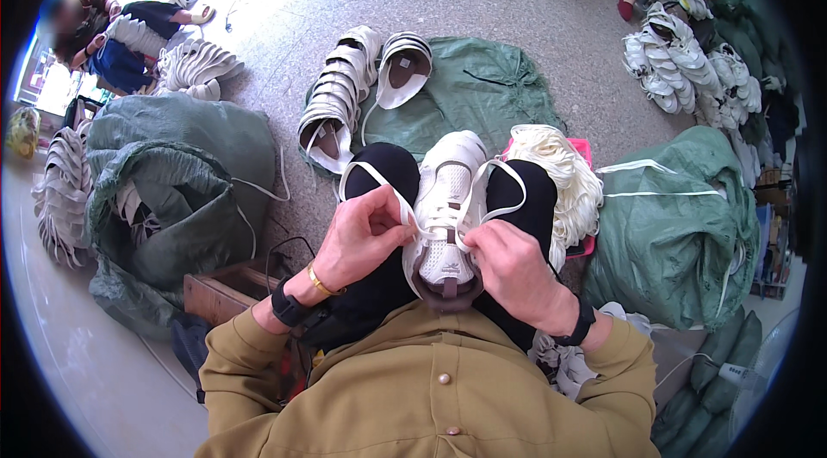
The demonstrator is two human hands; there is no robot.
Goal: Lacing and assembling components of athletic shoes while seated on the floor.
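White sneaker upper (446, 208) rests between your knees, toe pointing away from you, heel toward your chest. Your left hand (362, 238) is closed, pinching one end of the white lace (372, 174), which loops out over your left knee. Your right hand (510, 273) pinches the other end, looped over your right knee. Behind the shoe lies a bundle of white laces (564, 169); green sacks (680, 217) flank you.

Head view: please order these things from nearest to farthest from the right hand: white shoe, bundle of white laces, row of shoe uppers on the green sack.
1. white shoe, touching the right hand, between the knees.
2. bundle of white laces, just right.
3. row of shoe uppers, ahead, left, on the green sack.
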